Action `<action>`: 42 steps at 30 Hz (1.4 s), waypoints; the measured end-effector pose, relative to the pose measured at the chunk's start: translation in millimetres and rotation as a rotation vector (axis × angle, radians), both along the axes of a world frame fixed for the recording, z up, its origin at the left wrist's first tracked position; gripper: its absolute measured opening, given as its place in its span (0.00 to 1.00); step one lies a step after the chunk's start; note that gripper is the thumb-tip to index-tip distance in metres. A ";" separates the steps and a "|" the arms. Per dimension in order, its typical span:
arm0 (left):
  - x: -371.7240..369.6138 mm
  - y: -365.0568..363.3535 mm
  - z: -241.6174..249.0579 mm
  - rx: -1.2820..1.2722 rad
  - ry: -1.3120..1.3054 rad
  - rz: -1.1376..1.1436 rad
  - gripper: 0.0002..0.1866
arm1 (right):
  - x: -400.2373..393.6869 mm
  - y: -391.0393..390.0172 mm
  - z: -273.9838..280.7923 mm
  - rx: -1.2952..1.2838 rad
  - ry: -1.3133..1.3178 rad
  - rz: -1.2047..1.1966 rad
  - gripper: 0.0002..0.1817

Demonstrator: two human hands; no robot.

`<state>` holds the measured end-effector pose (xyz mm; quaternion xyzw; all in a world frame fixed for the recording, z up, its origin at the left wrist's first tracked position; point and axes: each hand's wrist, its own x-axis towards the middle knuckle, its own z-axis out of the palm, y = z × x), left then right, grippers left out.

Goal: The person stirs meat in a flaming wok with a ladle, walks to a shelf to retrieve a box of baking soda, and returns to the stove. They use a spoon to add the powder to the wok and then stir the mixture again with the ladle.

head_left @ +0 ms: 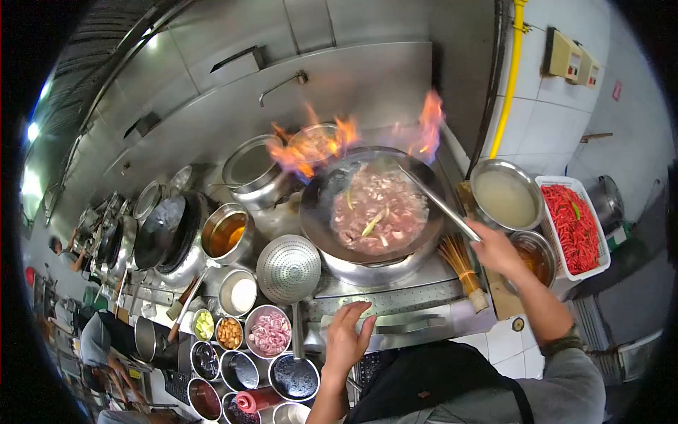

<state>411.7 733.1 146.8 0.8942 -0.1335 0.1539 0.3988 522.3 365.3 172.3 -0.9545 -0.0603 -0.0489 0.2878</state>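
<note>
My right hand [494, 247] is wrapped round the handle of a long metal ladle [443, 205], whose far end reaches into a large wok [318, 230]. Pieces of meat [378, 212] with a few pale green strips lie in liquid in the wok. Flames [429, 127] rise behind it on both sides. My left hand [348, 336] is raised in front of the stove with its fingers apart and nothing in it. Just left of that hand is a perforated metal strainer [288, 268], its handle pointing towards me.
Bowls of ingredients [268, 331] and a red bottle [256, 401] stand at the lower left. A pot of brown liquid [224, 234] is left of the strainer. At right are a bamboo brush [462, 265], a bowl of cloudy liquid [505, 196] and a basket of red chillies [571, 230]. People are at far left.
</note>
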 end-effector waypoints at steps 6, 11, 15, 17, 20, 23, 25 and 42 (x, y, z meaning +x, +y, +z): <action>15.8 -16.4 5.0 -0.004 -0.014 -0.150 0.14 | 16.8 50.2 2.1 -0.068 0.221 -0.004 0.30; 8.8 -3.9 -9.9 -0.040 0.014 -0.082 0.14 | -35.4 20.4 54.2 -0.040 0.279 0.024 0.30; -0.8 10.8 -14.5 -0.036 0.064 -0.038 0.13 | -61.4 -16.3 76.3 -0.069 0.093 0.061 0.29; -1.0 14.1 -17.7 -0.016 0.050 -0.019 0.13 | -72.6 -20.5 100.8 -0.104 0.218 0.025 0.29; 4.9 13.0 -14.6 -0.010 0.012 -0.021 0.12 | -75.4 -21.3 95.8 -0.193 0.239 0.052 0.30; 14.2 1.2 -5.4 -0.077 0.120 -0.059 0.12 | -58.8 -5.4 35.1 -0.288 0.194 0.016 0.30; 17.3 -6.4 6.7 -0.026 0.066 -0.120 0.12 | -49.3 7.4 8.2 -0.216 0.071 0.024 0.31; 10.2 3.7 -1.7 -0.042 0.095 -0.121 0.11 | -34.9 60.8 41.7 -0.208 0.190 0.038 0.31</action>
